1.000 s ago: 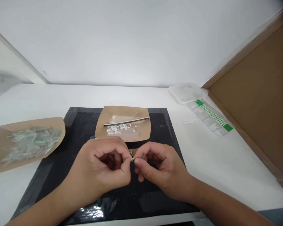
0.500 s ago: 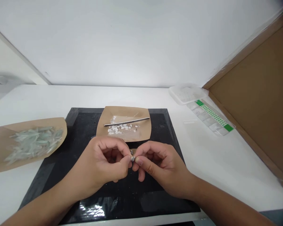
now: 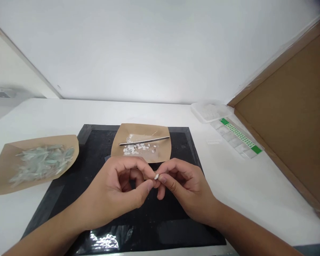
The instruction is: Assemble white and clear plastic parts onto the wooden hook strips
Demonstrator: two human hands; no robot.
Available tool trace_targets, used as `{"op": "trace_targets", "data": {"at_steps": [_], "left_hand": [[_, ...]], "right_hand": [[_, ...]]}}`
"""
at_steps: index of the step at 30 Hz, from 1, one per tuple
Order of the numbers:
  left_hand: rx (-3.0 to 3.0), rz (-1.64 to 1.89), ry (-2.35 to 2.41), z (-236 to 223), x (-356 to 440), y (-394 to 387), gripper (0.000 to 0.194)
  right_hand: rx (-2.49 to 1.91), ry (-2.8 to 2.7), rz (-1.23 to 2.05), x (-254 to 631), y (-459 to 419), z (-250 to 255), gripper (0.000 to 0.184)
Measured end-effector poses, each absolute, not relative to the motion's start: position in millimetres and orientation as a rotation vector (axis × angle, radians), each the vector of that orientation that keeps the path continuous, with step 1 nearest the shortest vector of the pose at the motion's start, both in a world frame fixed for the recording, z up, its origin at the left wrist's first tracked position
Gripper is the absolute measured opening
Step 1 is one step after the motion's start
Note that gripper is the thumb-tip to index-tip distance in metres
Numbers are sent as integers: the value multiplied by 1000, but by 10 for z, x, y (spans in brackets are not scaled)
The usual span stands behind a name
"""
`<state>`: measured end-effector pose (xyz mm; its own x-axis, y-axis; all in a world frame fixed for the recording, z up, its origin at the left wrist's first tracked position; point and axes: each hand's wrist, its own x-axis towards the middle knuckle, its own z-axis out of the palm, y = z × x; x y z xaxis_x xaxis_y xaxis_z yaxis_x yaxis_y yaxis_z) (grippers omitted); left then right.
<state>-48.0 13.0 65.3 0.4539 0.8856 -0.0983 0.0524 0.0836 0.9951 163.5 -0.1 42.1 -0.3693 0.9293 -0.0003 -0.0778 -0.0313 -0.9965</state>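
- The right hand (image 3: 193, 195) has its thumb and pointing finger squeezed shut on a small whitish piece (image 3: 156, 176), and its other fingers are curled in.
- The left hand (image 3: 113, 195) has its thumb and pointing finger a little bit apart. The tip of the pointing finger is right at the small whitish piece, but I can't tell if it is pushing on it.
- The small whitish piece is between the two hands, up above the black mat (image 3: 149, 220). It is too tiny to see any marks on it.
- Behind the hands, a brown paper tray (image 3: 164, 149) sits on the mat. Lots of little white bits (image 3: 130, 149) lie in it, and a thin dark stick (image 3: 144, 141) with a pale edge lies across it.
- Over on the left is another brown paper tray (image 3: 5, 167) with a pile of see-through, pale green slips (image 3: 50, 156).
- On the right, a flat clear box (image 3: 230, 140) has a green and white label (image 3: 240, 134). The label has rows of little squares, but the writing is too small to read.
- A cloudy plastic tray (image 3: 212, 112) is just behind that box, near a big brown board (image 3: 285, 117).
- The table (image 3: 245, 202) is white.
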Motion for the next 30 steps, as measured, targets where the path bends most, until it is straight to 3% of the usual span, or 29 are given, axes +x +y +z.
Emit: {"op": "trace_targets", "data": {"at_steps": [12, 30], "left_hand": [[1545, 856, 989, 628, -451, 147, 5], [1388, 784, 969, 625, -469, 123, 18]], "right_hand": [[-967, -1504, 1423, 1650, 7, 428, 11], [-901, -1518, 1405, 1651, 5, 383, 6]]}}
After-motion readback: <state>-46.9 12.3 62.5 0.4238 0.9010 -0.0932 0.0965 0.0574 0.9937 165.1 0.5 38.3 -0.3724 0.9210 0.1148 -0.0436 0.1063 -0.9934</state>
